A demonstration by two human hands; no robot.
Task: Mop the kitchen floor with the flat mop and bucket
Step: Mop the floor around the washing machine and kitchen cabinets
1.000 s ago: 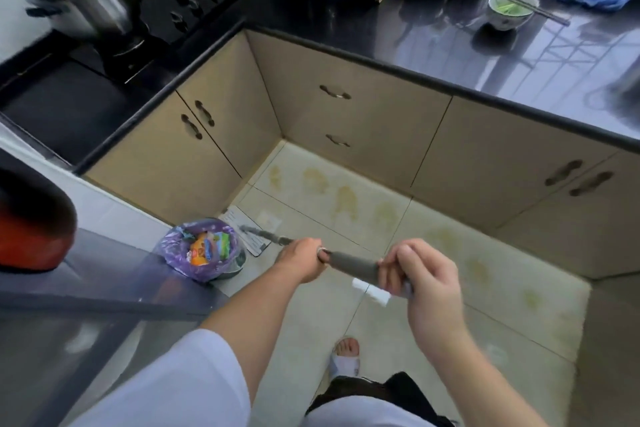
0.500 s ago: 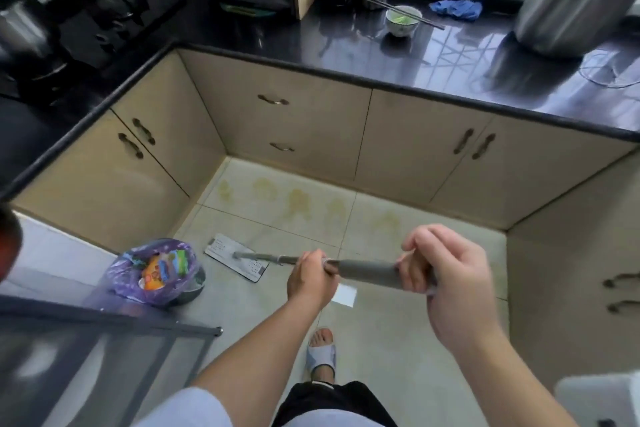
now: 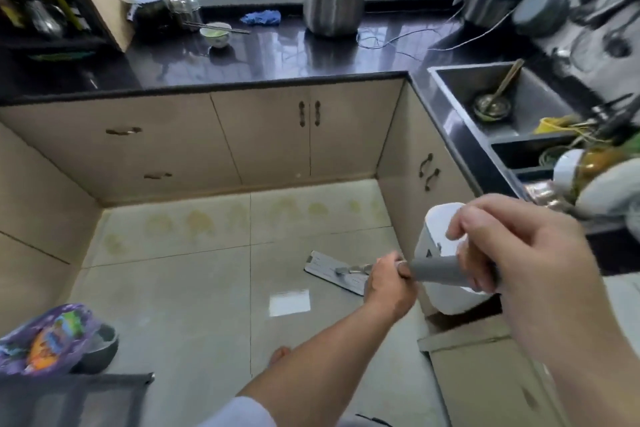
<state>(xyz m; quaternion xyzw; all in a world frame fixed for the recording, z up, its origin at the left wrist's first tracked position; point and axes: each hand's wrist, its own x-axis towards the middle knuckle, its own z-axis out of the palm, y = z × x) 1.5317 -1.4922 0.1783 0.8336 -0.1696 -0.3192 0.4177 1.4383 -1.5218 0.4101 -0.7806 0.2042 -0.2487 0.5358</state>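
A: Where is the flat mop [image 3: 349, 270]?

B: Its head [image 3: 332, 270] lies flat on the tiled floor [image 3: 194, 295], just beside the white bucket [image 3: 440, 239] at the right-hand cabinets. The handle runs up towards the camera.

A: Hands?

B: Left hand [image 3: 389, 282] curled round the shaft low down, where metal meets the grey sleeve [image 3: 436, 269]. Right hand [image 3: 519, 253] higher up, fingers clamped on that sleeve.

A: Handling?

B: Judged light and rigid: a thin pole with a slim plate on a swivel joint. The sleeve should grip better than bare metal. Two spaced hands give leverage; the head probably pivots, so downward pressure is needed. Wet tile looks slippery.
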